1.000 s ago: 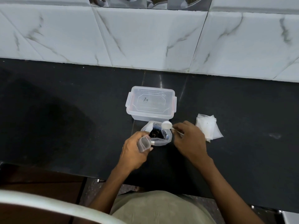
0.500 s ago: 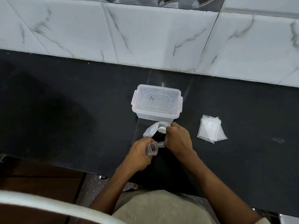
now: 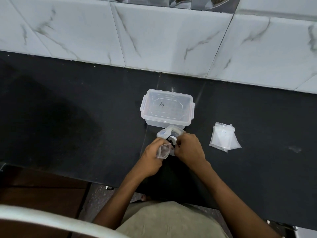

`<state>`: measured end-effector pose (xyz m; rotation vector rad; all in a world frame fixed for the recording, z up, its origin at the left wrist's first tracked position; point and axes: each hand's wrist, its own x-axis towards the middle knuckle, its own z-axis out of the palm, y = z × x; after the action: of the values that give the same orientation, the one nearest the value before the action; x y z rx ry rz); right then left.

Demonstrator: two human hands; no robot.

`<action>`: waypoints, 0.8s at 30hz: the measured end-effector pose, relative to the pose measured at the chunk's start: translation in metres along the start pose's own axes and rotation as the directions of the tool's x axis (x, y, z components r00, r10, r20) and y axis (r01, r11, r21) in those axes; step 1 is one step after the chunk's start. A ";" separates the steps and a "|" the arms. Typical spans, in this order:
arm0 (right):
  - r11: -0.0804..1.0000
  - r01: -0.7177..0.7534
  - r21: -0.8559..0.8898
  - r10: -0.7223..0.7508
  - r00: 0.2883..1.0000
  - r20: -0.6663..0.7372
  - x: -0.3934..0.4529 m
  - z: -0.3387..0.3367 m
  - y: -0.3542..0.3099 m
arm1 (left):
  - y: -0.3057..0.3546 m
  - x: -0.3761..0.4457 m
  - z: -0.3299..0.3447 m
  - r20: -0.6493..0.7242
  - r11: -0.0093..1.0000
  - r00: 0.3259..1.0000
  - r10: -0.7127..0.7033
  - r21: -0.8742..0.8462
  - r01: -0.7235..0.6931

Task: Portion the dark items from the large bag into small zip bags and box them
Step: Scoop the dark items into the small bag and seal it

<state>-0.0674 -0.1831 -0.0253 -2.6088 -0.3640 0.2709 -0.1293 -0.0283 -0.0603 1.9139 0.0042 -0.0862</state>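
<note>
On the black counter my left hand grips a small clear zip bag with its mouth turned toward the right. My right hand holds a small white scoop whose bowl sits right at the bag's mouth, with dark bits at its edge. Just behind my hands stands the large clear bag of dark items, mostly hidden by them. A clear plastic box with its clip lid on stands behind that bag.
A stack of empty small zip bags lies on the counter to the right of my hands. A marble-tiled wall rises behind the counter. The counter's front edge runs just below my wrists, and a white curved rail crosses bottom left.
My right hand brought the scoop from over the large bag down and left to the small bag's mouth. My left hand tilted the small bag toward it. The view moved closer.
</note>
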 end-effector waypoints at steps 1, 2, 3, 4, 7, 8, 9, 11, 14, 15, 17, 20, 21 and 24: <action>0.999 -0.027 0.017 0.027 1.000 -0.001 0.000 0.001 0.003 | -0.001 -0.001 0.001 -0.006 0.999 1.000 -0.010 -0.036 0.010; 0.998 -0.052 0.031 0.052 0.999 -0.009 0.001 0.002 0.005 | -0.003 -0.001 0.003 -0.020 0.998 0.999 -0.032 -0.053 0.030; 0.997 -0.069 0.042 0.070 0.997 -0.017 0.001 0.003 0.007 | -0.006 -0.002 0.004 -0.042 0.997 0.997 -0.064 -0.050 0.062; 0.996 -0.079 0.046 0.080 0.997 -0.021 0.001 0.005 0.007 | -0.009 -0.003 0.006 -0.067 0.994 0.993 -0.100 -0.039 0.098; 0.994 -0.091 0.058 0.092 0.996 -0.011 0.000 0.007 0.004 | -0.006 -0.006 0.007 -0.072 0.996 0.994 -0.079 -0.055 0.075; 0.993 -0.100 0.062 0.101 0.995 -0.005 0.000 0.007 0.003 | -0.003 -0.007 0.006 -0.053 0.996 0.998 -0.040 -0.087 0.035; 0.992 -0.109 0.066 0.110 0.994 0.000 -0.001 0.006 0.003 | 0.000 -0.007 0.005 -0.040 0.993 0.999 -0.017 -0.120 0.012; 0.991 -0.115 0.073 0.115 0.993 0.001 -0.001 0.006 0.004 | 0.002 -0.007 0.003 -0.051 0.986 0.997 -0.054 -0.162 0.045; 0.989 -0.122 0.084 0.122 0.993 0.006 -0.003 0.005 0.002 | -0.001 -0.008 0.001 -0.111 0.974 0.982 -0.152 -0.184 0.130; 0.988 -0.125 0.087 0.125 0.992 0.007 -0.003 0.005 0.001 | -0.001 -0.009 0.002 -0.122 0.975 0.981 -0.152 -0.183 0.128; 0.988 -0.129 0.080 0.130 0.992 0.001 -0.005 0.004 -0.001 | 0.000 -0.011 0.003 -0.150 0.983 0.983 -0.109 -0.162 0.084; 0.990 -0.118 0.075 0.119 0.993 -0.004 -0.005 0.004 -0.004 | 0.002 -0.015 0.008 -0.266 0.996 0.963 -0.044 -0.091 0.020; 0.992 -0.110 0.066 0.110 0.994 -0.003 -0.005 0.004 -0.005 | 0.003 -0.016 0.011 -0.304 0.998 0.952 -0.039 -0.066 0.020; 0.998 -0.055 0.016 0.056 0.998 -0.010 -0.008 0.003 -0.008 | 0.003 -0.016 0.015 -0.400 0.993 0.909 -0.114 -0.060 0.099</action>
<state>-0.0774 -0.1776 -0.0235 -2.6064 -0.2848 0.2772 -0.1457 -0.0431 -0.0620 1.8616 0.3871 0.2363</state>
